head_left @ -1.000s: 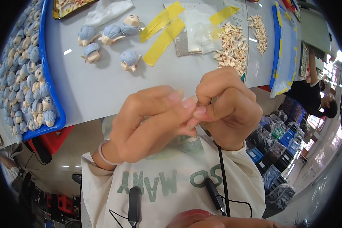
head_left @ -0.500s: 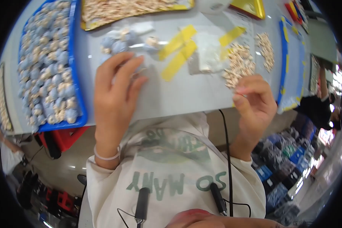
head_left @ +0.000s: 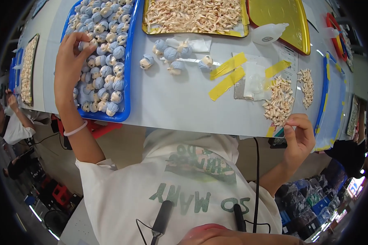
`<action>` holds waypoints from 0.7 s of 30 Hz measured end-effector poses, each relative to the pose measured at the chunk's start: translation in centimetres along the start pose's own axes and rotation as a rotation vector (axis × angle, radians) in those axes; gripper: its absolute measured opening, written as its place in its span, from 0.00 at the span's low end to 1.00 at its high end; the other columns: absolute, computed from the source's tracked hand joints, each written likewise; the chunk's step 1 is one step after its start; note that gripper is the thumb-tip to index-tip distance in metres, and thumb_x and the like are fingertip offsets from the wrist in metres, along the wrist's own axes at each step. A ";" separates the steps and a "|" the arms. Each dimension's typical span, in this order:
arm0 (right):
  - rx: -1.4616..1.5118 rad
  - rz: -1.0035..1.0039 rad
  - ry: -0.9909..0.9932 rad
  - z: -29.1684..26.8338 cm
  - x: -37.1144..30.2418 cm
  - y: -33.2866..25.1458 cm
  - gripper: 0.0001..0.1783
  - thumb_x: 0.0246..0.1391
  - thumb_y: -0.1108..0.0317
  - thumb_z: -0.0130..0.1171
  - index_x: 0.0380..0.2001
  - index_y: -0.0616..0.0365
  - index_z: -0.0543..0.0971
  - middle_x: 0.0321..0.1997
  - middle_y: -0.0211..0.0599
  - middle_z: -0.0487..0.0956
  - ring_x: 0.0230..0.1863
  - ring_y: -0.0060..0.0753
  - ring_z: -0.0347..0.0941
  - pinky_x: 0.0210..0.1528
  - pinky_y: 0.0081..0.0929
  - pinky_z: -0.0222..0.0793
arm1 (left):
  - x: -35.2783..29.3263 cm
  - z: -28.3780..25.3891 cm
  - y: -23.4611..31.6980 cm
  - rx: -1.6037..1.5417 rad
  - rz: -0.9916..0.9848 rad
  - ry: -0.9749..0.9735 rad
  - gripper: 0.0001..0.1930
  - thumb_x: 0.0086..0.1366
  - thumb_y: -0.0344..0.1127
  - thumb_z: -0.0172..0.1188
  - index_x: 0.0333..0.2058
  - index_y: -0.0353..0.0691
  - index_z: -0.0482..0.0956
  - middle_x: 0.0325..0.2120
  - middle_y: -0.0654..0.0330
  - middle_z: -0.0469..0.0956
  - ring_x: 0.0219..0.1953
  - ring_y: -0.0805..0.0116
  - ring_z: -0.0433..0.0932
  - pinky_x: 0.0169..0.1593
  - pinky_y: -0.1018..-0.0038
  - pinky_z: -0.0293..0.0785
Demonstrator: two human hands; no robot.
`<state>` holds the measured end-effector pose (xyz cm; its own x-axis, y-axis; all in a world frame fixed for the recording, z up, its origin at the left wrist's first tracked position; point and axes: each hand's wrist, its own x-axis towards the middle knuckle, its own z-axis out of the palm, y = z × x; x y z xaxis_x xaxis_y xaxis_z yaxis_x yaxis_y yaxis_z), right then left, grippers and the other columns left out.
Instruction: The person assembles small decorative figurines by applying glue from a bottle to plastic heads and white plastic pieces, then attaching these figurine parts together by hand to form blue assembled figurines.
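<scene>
My left hand [head_left: 74, 55] reaches into the blue tray [head_left: 128, 81] on the left, which is filled with small doll heads [head_left: 106, 61] with pale blue hair. Its thumb and fingers curl round one doll head among the others, partly hidden by the fingers. Beside the near end of a pile of small cream-coloured pointed pieces [head_left: 280, 96], my right hand [head_left: 300, 136] is closed in a pinch. Whatever lies between those fingertips is too small to make out. Several more doll heads [head_left: 171, 54] lie on the table, one [head_left: 205, 63] apart from the cluster.
A tray [head_left: 196, 18] of cream pieces stands at the back, next to a yellow tray [head_left: 288, 24] and a white squeeze bottle [head_left: 270, 33]. Yellow tape [head_left: 229, 81] and a clear packet [head_left: 256, 81] lie mid-table. A blue-edged tray [head_left: 327, 102] stands right; a smaller piece pile [head_left: 306, 87] lies nearby.
My left hand has gone from the doll heads on the table leftward into the blue tray. My right hand keeps its pinch near the pile. The whole view has shifted.
</scene>
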<state>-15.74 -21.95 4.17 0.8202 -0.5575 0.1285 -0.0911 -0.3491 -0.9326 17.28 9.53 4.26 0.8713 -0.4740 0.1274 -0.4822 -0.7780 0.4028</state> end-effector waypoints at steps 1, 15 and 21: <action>-0.010 0.007 0.013 -0.3 -0.3 -0.1 0.07 0.41 0.82 0.56 0.28 0.65 0.71 0.29 0.37 0.70 0.32 0.27 0.64 0.37 0.18 0.58 | 0.1 0.1 0.3 -0.010 0.012 -0.009 0.10 0.53 0.28 0.57 0.36 0.38 0.74 0.29 0.64 0.70 0.26 0.76 0.68 0.33 0.81 0.66; -0.258 0.058 0.266 -7.6 1.4 3.4 0.05 0.46 0.79 0.55 0.29 0.65 0.73 0.33 0.32 0.71 0.36 0.21 0.66 0.41 0.15 0.60 | -8.4 5.0 9.9 -1.040 0.182 0.076 0.22 0.50 0.42 0.64 0.39 0.34 0.70 0.39 0.50 0.70 0.38 0.60 0.74 0.35 0.78 0.71; -0.529 0.065 0.243 -10.1 4.3 4.6 0.07 0.42 0.76 0.58 0.29 0.62 0.75 0.29 0.28 0.73 0.31 0.18 0.65 0.36 0.15 0.61 | -10.5 7.2 13.6 -1.257 0.138 -0.137 0.22 0.46 0.44 0.66 0.34 0.37 0.69 0.34 0.51 0.70 0.33 0.62 0.74 0.29 0.78 0.71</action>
<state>-18.30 -33.53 3.88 0.6558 -0.7254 0.2090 -0.4575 -0.6022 -0.6543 0.90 0.98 1.86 0.7683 -0.6164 0.1726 -0.0834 0.1709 0.9817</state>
